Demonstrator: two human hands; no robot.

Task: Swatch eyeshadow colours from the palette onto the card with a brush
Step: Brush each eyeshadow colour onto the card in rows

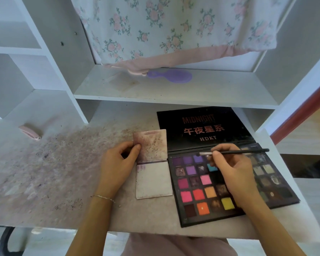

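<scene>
An open black eyeshadow palette (207,189) lies on the right of the desk, its lid (203,126) raised behind it. A folded white card (153,180) lies just left of the palette, its upper flap (151,145) stained purple and a small purple swatch near the fold. My left hand (118,163) pinches the left edge of the upper flap. My right hand (233,172) grips a thin black brush (236,152) held sideways. The pale brush tip hovers above the palette's top row of purple pans; whether it touches is unclear.
The desk surface (54,172) is smeared with purple-pink powder on the left. A pink object (30,133) lies at the far left. A purple hand mirror (172,76) sits on the shelf above, under a hanging floral cloth (174,30). White shelf walls flank both sides.
</scene>
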